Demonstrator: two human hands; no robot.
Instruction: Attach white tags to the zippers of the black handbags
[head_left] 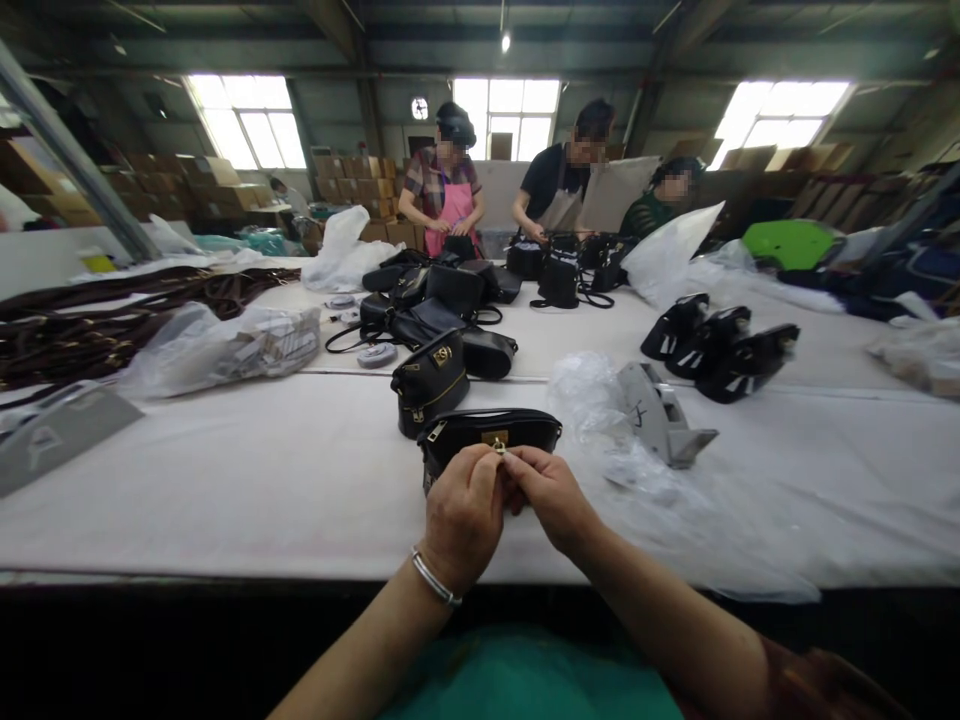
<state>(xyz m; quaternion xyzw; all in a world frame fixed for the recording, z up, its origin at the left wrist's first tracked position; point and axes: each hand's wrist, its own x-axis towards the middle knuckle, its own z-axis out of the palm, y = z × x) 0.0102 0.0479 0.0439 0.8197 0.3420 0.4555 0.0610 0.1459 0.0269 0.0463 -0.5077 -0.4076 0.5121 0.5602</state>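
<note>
A black handbag (442, 440) stands near the front of the white table, with a gold zipper pull at its left end and a gold plate on its front. At that plate, a small gold metal fitting (499, 446) is pinched between the fingertips of my left hand (465, 510) and my right hand (551, 495). The fitting looks like a tiny padlock, though my fingers cover most of it. Both hands hide the lower front of the bag. Just behind it stands a second black bag (431, 385) with gold letters and a gold zipper.
Several black bags (450, 290) are heaped farther back, beside a grey tape roll (376, 355). Clear plastic (592, 400) and a grey holder (660, 420) lie to the right, before black bags (720, 350). Brown straps (135, 310) cover the left. Co-workers (562, 180) stand across the table.
</note>
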